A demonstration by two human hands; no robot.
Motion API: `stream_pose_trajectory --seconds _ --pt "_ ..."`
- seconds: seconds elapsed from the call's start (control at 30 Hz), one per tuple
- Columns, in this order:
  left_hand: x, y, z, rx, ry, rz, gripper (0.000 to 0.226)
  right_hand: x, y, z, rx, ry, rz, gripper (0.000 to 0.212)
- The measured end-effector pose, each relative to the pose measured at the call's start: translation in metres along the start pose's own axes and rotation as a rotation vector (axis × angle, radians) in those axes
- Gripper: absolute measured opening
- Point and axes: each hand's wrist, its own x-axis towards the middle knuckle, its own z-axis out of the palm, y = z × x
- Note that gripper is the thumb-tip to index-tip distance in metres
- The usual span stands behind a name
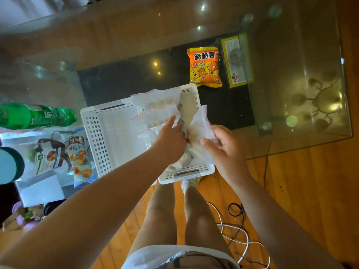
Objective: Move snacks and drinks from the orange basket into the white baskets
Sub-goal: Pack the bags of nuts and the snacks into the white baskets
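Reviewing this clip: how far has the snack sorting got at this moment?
Done: several clear zip bags already lie in the right white basket. In hand: the right hand grips another clear bag over that basket, while the left hand presses on the bags inside. Left: the left white basket looks empty; an orange snack packet, green bottle and other snacks sit outside. No orange basket is in view.

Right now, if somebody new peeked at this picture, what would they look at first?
Probably the two hands in the middle: the left hand presses on clear zip bags of snacks in the white perforated plastic basket, while the right hand holds another clear bag. Next, the bright orange snack packet on the glass table behind, and the green plastic bottle at far left.
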Motion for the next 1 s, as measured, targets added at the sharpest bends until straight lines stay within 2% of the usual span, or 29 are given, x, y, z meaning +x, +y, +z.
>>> stream_pose_trajectory --seconds 0.23,0.43,0.5,0.6,0.67,0.73,0.87,0.93,1.0 --pt "0.004 -0.003 0.004 -0.012 0.048 -0.004 0.037 0.021 0.029 0.026 -0.097 0.018 0.060 0.021" --pt "0.005 -0.003 0.002 0.000 0.030 0.013 0.038 0.026 0.042 0.029 -0.052 -0.017 0.127 0.008" --pt "0.004 -0.004 0.001 -0.019 0.031 0.012 0.037 0.027 0.048 0.025 -0.032 0.041 0.170 0.009" --pt "0.003 -0.004 -0.001 -0.050 0.040 0.008 0.036 0.028 0.059 0.015 0.083 0.220 0.391 0.014" --pt "0.004 -0.004 -0.001 -0.053 0.040 0.008 0.036 0.025 0.062 0.011 0.050 0.300 0.464 0.021" --pt "0.005 -0.003 -0.002 -0.067 0.044 0.005 0.035 0.022 0.056 0.009 -0.133 0.360 0.324 0.023" --pt "0.003 -0.003 0.000 -0.112 0.065 -0.001 0.033 0.021 0.033 0.015 -0.487 0.375 -0.230 0.023" --pt "0.001 -0.003 0.001 -0.122 0.083 0.000 0.033 0.024 0.028 0.022 -0.636 0.287 -0.353 0.026" --pt "-0.001 -0.003 0.001 -0.131 0.079 -0.001 0.036 0.029 0.032 0.025 -0.836 0.137 -0.348 0.036"
